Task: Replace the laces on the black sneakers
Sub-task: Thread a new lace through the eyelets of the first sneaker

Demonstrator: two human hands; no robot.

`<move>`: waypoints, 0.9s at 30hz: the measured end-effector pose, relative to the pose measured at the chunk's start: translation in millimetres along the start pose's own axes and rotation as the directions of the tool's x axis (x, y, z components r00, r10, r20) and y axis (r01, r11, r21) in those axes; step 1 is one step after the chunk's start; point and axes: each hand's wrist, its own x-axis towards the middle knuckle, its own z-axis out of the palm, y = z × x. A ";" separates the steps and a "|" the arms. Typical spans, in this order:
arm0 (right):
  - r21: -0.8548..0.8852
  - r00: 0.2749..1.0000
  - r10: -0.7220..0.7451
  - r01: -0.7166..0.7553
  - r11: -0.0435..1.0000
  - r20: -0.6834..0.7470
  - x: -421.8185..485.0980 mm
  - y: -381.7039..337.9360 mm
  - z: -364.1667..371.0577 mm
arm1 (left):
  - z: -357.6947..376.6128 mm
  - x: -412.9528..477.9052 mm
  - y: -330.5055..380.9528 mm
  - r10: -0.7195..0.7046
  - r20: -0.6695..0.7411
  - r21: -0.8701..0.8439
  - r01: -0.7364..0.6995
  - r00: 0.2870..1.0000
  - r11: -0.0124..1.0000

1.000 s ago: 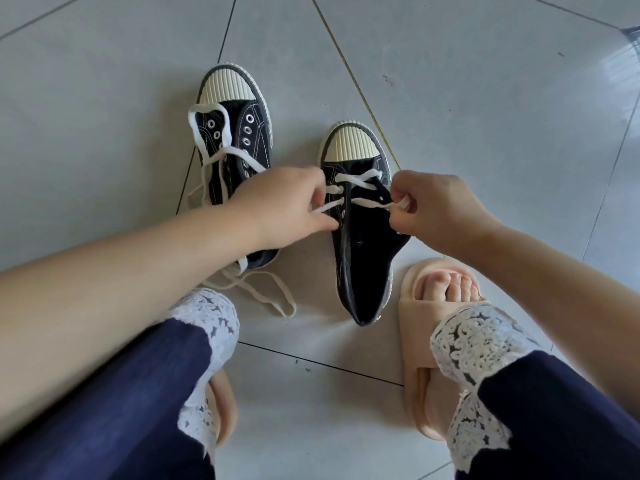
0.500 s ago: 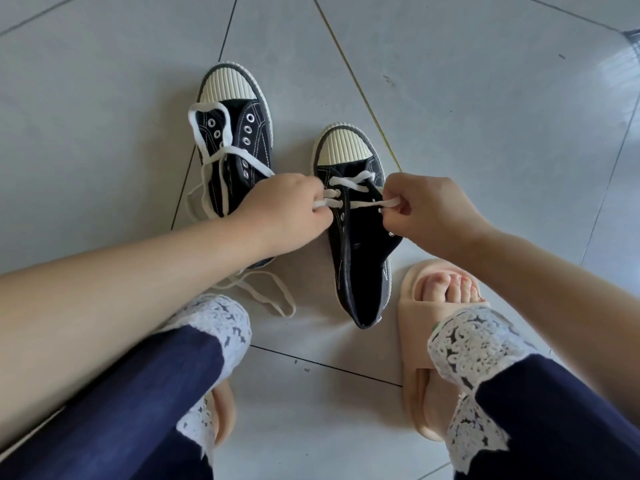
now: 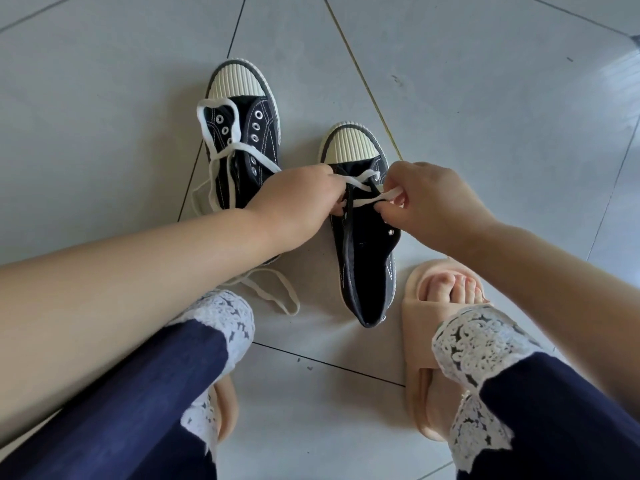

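Two black canvas sneakers with cream ribbed toe caps lie on the tiled floor. The right sneaker (image 3: 367,251) has a white lace (image 3: 363,178) crossed through its front eyelets. My left hand (image 3: 294,206) pinches that lace at the shoe's left eyelet row. My right hand (image 3: 429,199) pinches the lace's other end at the right row, the flat tip sticking out between my fingers. The left sneaker (image 3: 249,133) sits farther away with empty eyelets and a loose white lace (image 3: 221,140) draped over it and trailing onto the floor.
My feet wear beige slides (image 3: 426,327), the right one touching the right sneaker's heel side. Navy trousers with white lace cuffs (image 3: 478,344) fill the bottom. Grey floor tiles (image 3: 485,98) surround the shoes.
Both hands moved toward the toe end of the right sneaker and closer together. My right hand now shows the lace tip pinched between its fingers.
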 end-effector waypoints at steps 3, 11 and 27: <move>0.008 0.999 -0.017 0.018 1.000 -0.031 -0.7 -4.3 2.8 | 0.4 -2.6 -2.9 0.115 0.030 0.132 -0.118 0.993 0.984; -0.028 0.999 -0.030 0.029 0.999 -0.032 -2.1 -5.5 3.2 | -0.7 -5.6 -5.3 -0.065 -0.079 -0.236 0.045 0.995 0.971; 0.059 0.999 -0.002 0.004 0.998 -0.033 3.2 -10.8 10.0 | -1.3 -11.3 -4.2 -0.283 0.202 -0.649 0.345 0.938 0.679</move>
